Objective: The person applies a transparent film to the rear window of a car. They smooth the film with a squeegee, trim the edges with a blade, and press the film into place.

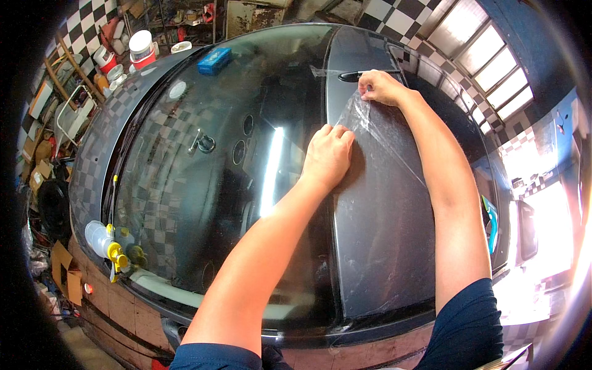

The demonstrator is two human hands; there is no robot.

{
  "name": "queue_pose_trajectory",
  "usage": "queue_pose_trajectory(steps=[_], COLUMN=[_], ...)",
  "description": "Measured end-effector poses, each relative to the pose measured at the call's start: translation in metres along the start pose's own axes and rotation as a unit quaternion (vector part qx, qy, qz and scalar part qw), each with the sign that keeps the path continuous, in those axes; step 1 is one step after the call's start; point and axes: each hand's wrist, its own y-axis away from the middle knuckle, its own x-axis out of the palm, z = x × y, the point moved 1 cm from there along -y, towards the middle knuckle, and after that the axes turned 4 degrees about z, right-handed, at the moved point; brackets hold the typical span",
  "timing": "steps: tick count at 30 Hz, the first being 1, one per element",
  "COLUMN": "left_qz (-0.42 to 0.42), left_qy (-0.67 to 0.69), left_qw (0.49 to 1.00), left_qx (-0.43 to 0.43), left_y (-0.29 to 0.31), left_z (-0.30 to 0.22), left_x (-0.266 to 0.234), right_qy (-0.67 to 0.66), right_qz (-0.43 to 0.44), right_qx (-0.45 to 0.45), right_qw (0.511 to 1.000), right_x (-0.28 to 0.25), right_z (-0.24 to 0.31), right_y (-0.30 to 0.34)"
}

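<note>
A dark grey car roof (pixel 382 246) lies beneath my hands, beside a large curved car window (pixel 185 216). Thin clear plastic film (pixel 369 117) is gathered and wrinkled over the roof, with a taut crease running toward the right. Its upper part is pinched in the fingers of my right hand (pixel 383 88), close to a black antenna (pixel 350 76). My left hand (pixel 330 157) is closed at the film's lower left side, above the seam between glass and roof. The fingertips of that hand are partly hidden, but they appear to grip the film's edge.
A blue box (pixel 214 61) rests on the glass at the far side. A clear spray bottle with a yellow head (pixel 116 253) lies at the window's left edge. White buckets (pixel 141 44) and a cardboard box (pixel 66 271) stand beyond the car. Bright windows (pixel 487 55) are at the right.
</note>
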Motion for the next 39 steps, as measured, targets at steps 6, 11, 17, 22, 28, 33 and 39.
queue_pose_trajectory(steps=[6,11,17,22,28,33,39], left_qz=[-0.020,-0.017,-0.007,0.007,-0.013,-0.012,0.004], left_qy=[0.017,0.013,0.014,0.003,0.005,0.006,0.004], left_qw=[1.000,1.000,1.000,1.000,1.000,1.000,1.000], left_qx=[0.008,0.008,0.003,-0.005,0.002,-0.004,-0.016], left_y=[0.000,-0.002,-0.001,-0.002,-0.002,-0.002,-0.002], left_z=[0.002,0.001,0.003,0.001,-0.001,-0.003,-0.002], left_x=[0.003,0.001,0.000,0.001,-0.004,-0.003,-0.005], right_qy=[0.045,0.050,0.055,0.061,0.034,0.017,0.029], right_qz=[-0.034,0.004,-0.020,-0.103,-0.043,-0.069,-0.042], right_qx=[-0.079,0.007,0.013,-0.081,-0.027,-0.047,-0.045], right_qw=[0.995,0.999,0.998,0.990,0.998,0.996,0.998], right_x=[0.006,0.007,0.008,0.014,0.013,0.013,0.009], right_z=[0.004,0.007,0.013,0.005,0.017,0.012,0.012], right_y=[-0.002,-0.003,0.002,0.010,0.008,0.007,0.006])
